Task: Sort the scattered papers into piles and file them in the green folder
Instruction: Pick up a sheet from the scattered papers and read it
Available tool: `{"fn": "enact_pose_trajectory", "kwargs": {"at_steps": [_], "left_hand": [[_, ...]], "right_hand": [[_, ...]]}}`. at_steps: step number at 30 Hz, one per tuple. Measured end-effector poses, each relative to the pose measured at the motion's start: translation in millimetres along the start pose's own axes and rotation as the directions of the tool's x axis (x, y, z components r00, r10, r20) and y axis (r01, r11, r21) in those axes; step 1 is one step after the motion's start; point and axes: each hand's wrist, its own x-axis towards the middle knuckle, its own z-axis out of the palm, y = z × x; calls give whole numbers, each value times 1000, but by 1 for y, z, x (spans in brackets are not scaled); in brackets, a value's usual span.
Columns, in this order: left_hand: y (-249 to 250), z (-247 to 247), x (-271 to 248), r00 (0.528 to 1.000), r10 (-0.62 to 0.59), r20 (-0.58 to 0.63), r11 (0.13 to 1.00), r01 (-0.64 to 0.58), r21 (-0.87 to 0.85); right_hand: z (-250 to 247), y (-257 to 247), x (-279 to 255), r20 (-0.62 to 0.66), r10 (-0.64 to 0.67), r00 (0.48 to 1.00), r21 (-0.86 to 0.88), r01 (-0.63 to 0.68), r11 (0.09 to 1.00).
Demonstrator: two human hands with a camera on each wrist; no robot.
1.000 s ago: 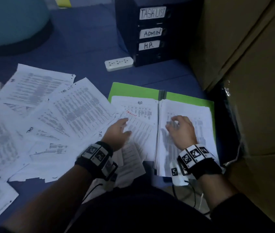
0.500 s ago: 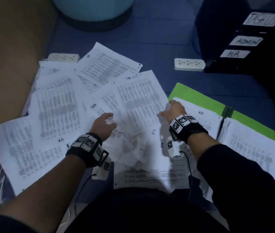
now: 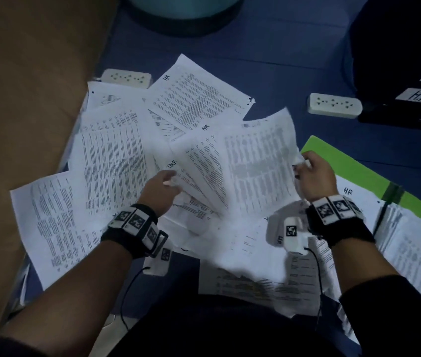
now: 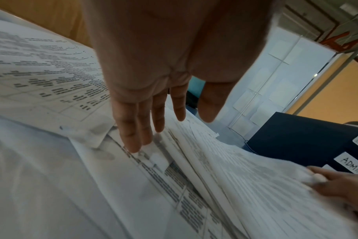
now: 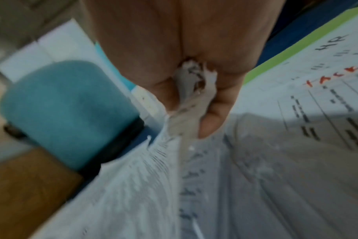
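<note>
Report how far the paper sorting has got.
Done: the green folder lies open with sheets already in it, the top one marked HR. In hand: the right hand pinches the edge of a lifted sheet from the pile, while the left hand, fingers straight, rests on the sheets beside it. Left: many scattered papers overlap unsorted on the floor; no separate piles are visible.

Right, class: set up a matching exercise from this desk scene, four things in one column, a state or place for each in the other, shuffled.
Things:
1. right hand
2. left hand
3. green folder
4. white power strip

States or places:
A. lying open, papers inside
B. on the blue surface by the black file box
C. fingers straight, tips on the scattered papers
D. pinching the edge of a sheet

Pairs: 1-D, 2-C, 3-A, 4-B
</note>
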Motion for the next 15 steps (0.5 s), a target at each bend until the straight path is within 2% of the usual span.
{"fn": "enact_pose_trajectory", "kwargs": {"at_steps": [1,3,6,8,11,13,15], "left_hand": [[-1,-8,5,999,-12,-53,1000,12,9],[-12,-31,19,983,-36,-178,998,44,39],[-35,-68,39,919,-138,-369,975,192,114],[-48,-89,47,862,-239,-447,920,348,179],[-64,-108,54,821,-363,-440,858,479,184],[-71,-110,57,825,-377,-421,852,487,192],[-73,-110,58,829,-367,-421,856,478,195]], "right_hand": [[-3,-3,-7,-7,-30,1000,59,31,998],[1,-5,-19,65,-11,998,266,-7,964],[16,-4,-23,191,153,969,385,-218,897],[25,-2,-27,207,295,933,437,-358,825],[37,2,-29,83,442,893,299,-445,844],[44,-3,-30,-34,469,882,192,-455,869],[47,-8,-28,-86,477,874,149,-463,874]]}}
